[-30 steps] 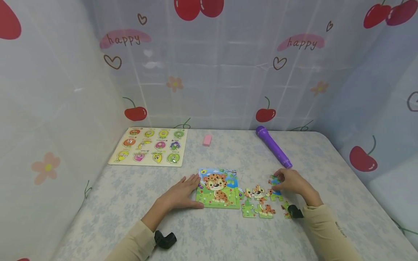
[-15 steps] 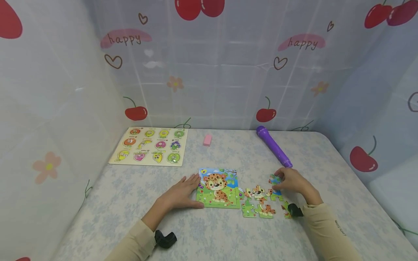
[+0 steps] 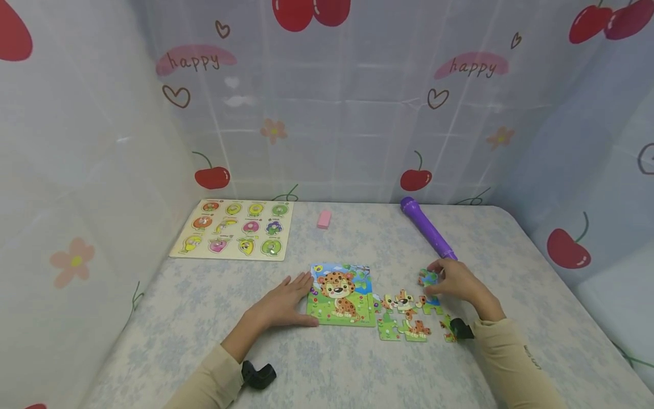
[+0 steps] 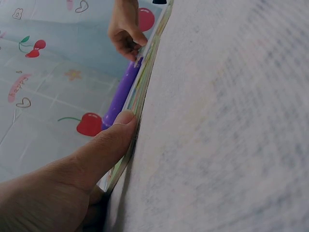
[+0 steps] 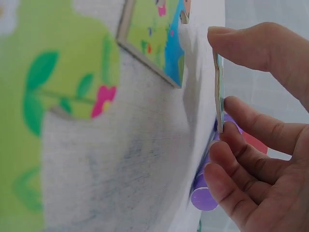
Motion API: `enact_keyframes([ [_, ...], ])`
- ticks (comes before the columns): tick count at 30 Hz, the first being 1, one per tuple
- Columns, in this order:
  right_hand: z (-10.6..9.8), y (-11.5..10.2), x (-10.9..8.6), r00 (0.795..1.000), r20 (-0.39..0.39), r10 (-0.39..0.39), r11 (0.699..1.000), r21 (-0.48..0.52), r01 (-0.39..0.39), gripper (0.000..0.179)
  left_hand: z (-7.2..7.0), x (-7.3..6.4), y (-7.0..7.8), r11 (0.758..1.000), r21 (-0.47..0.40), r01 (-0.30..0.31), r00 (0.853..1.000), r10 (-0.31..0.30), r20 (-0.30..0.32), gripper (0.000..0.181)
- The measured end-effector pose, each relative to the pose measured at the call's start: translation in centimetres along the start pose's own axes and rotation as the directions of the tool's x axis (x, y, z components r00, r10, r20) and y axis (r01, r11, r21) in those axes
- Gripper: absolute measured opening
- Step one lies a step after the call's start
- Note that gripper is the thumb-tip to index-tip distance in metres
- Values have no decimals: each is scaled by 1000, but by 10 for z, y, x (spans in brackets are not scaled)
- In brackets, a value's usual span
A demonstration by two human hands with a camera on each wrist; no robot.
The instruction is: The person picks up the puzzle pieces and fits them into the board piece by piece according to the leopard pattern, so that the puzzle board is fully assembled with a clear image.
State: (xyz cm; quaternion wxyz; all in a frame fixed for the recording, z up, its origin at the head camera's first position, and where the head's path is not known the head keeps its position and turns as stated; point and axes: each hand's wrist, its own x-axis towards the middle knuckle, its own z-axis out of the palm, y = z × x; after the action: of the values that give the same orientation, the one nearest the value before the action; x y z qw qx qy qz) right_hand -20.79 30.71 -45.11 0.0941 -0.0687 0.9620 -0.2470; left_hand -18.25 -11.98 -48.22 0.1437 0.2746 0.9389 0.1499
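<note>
My left hand [image 3: 278, 307] lies flat against the left side of a square leopard jigsaw board [image 3: 339, 295], its fingers straight. In the left wrist view, its thumb [image 4: 108, 145] presses on the edge of the board. To the right, my right hand [image 3: 457, 284] pinches a blue and green puzzle piece [image 3: 428, 277] between thumb and fingers. The right wrist view shows this puzzle piece [image 5: 218, 92] edge-on, above the table. Below it lie several loose puzzle pieces [image 3: 405, 303], some touching, beside the board's right edge.
A purple toy microphone [image 3: 428, 229] lies just beyond my right hand. A pink block [image 3: 324, 220] sits farther back. At the back left rests a fruit puzzle board [image 3: 232, 230]. Printed curtains [image 3: 352, 113] hang behind the table and along both sides.
My right hand has shifted slightly away from me and to the left, carrying the puzzle piece with it. The left hand and the leopard board stay in place.
</note>
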Motion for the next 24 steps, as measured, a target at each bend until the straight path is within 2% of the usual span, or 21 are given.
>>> enact_keyframes([
  [12,3,-5,4,997,-20,-70,997,-17,69,56,1,0,-1,1000,3,-7,1000,7,-4,111],
  [24,19,-43,20,988,-7,-156,988,-24,155,50,0,0,0,1000,-11,2,1000,-2,5,110],
])
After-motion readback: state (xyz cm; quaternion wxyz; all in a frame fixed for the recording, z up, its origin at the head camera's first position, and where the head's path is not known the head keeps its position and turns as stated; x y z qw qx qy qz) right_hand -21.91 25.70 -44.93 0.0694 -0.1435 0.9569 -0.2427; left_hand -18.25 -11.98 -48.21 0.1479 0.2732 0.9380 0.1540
